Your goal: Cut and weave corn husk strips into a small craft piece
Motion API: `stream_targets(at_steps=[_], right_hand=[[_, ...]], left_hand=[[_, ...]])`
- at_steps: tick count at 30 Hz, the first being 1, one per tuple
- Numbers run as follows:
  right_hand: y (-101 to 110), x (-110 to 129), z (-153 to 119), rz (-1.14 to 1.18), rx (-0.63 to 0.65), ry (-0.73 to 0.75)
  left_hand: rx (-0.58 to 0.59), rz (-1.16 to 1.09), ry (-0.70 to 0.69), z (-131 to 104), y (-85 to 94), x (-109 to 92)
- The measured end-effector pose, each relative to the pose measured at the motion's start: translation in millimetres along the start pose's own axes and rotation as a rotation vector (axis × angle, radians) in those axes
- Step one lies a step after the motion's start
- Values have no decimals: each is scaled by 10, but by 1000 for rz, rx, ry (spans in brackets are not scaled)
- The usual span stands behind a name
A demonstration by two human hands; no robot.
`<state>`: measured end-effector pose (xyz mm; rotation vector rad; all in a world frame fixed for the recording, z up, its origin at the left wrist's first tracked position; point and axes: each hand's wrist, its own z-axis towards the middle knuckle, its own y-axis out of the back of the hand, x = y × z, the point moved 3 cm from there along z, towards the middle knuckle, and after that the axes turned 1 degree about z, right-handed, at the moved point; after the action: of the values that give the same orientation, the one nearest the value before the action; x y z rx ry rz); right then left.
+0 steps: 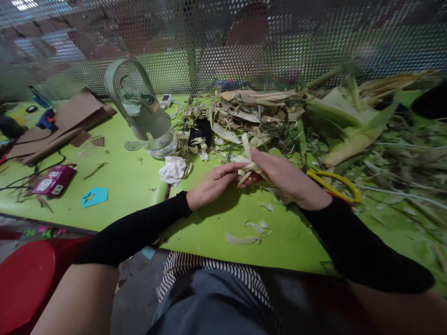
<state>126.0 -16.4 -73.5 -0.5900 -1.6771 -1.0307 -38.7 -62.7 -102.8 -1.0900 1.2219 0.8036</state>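
Both hands meet over the green table, around a small bundle of pale corn husk strips (247, 147). My left hand (218, 183) comes from the left, its fingers closed on the bundle's left side. From the right, my right hand (279, 174) grips the same husk, its thumb and fingers pressed on it. One strip stands up above the fingers and a short end points down toward me. Parts of the fingers are hidden behind the husk. Loose husk scraps (243, 239) lie on the table below the hands.
A bottle (145, 116), crumpled tissue (172, 170) and black phone (200, 132) are left of the hands. Husk piles (352, 121) cover the back and right. Yellow-handled scissors (337, 182) lie by my right wrist. At left are a purple box (55, 180), blue cutout (95, 197) and cardboard (66, 121).
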Motion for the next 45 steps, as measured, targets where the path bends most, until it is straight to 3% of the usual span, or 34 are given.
stream_targets(at_steps=[5, 11, 15, 20, 23, 27, 32, 36, 41, 45], right_hand=[[34, 25, -30, -59, -176, 59], [-38, 43, -17, 287, -152, 86], [-62, 15, 12, 431, -206, 77], [-96, 55, -19, 194, -297, 228], [-124, 122, -83, 64, -353, 352], [-141, 159, -148, -74, -439, 393], [-149, 198, -165, -75, -503, 419], [-151, 212, -137, 57, -450, 364], [-84, 177, -125, 76, -439, 246], [-26, 116, -95, 42, -287, 112]], left_hand=[[66, 27, 49, -26, -1, -36], [133, 135, 65, -30, 25, -72], [116, 330, -36, -22, 31, -119], [-6, 765, -245, -60, -7, -297], [36, 848, -235, -80, -42, -342], [144, 727, -56, -86, -97, -325], [75, 551, 75, -86, -174, -408], [37, 431, 143, -91, -228, -455], [-1, 218, 266, -64, -244, -320], [-112, 17, 222, -14, -144, -223]])
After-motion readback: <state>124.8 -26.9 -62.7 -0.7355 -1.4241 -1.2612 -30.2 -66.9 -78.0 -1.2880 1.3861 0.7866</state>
